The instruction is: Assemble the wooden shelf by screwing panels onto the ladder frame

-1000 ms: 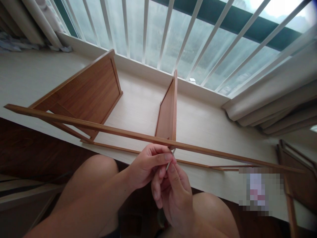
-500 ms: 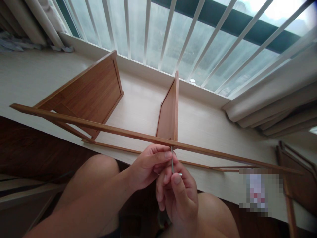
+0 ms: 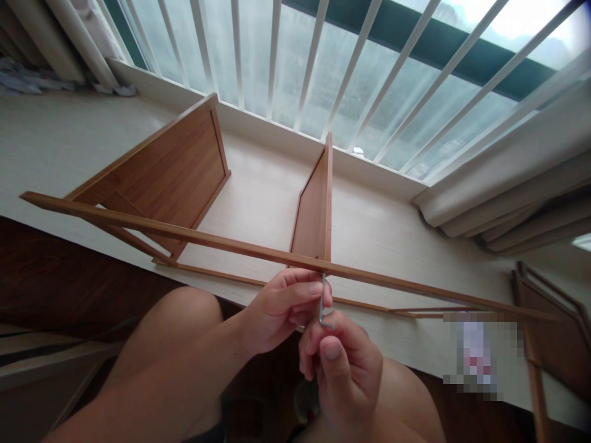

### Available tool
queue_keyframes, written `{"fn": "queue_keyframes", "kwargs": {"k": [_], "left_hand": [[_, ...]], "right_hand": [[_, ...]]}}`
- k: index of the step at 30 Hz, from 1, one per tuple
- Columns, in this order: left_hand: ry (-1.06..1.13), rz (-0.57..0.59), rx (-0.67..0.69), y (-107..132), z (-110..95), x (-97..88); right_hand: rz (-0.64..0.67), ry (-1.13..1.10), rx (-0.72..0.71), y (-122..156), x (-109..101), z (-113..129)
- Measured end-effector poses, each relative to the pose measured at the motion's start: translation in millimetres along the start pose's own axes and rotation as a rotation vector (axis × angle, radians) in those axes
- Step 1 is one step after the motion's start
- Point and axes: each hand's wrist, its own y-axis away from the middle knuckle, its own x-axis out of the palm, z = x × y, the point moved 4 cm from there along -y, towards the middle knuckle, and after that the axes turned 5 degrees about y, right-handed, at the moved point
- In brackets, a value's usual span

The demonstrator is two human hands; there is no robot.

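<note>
A small metal hex key (image 3: 322, 306) stands upright, its tip at the near edge of a long wooden panel (image 3: 194, 235), right where an upright divider board (image 3: 315, 212) meets it. My left hand (image 3: 277, 307) pinches the key's shaft with thumb and fingertips just under the panel. My right hand (image 3: 344, 372) is curled below it, fingers closed at the key's bent lower end. A second upright board (image 3: 166, 172) joins the panel further left. My bare knees show under both hands.
The wooden frame rests on a pale ledge (image 3: 392, 234) beneath a window with white bars (image 3: 314, 55). Curtains (image 3: 508, 184) bunch at the right and far left. More wooden parts (image 3: 545, 320) lie at the right, near a blurred patch.
The hex key went from tilted between my fingers to upright against the panel's edge. My right hand slid down and a little right along it. My left hand kept its place.
</note>
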Motion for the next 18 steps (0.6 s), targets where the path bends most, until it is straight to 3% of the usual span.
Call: {"fn": "queue_keyframes", "kwargs": {"k": [7, 11, 18], "left_hand": [[0.008, 0.0, -0.006, 0.0, -0.4, 1.1], [0.015, 0.001, -0.012, 0.2, 0.1, 1.4], [0.02, -0.034, 0.013, -0.8, 1.8, -1.3]], "right_hand": [[-0.045, 0.088, -0.026, -6.1, -8.3, 1.9], [-0.071, 0.25, -0.108, -11.6, -13.7, 8.6], [0.032, 0.38, -0.247, -21.4, -10.1, 22.3]]}}
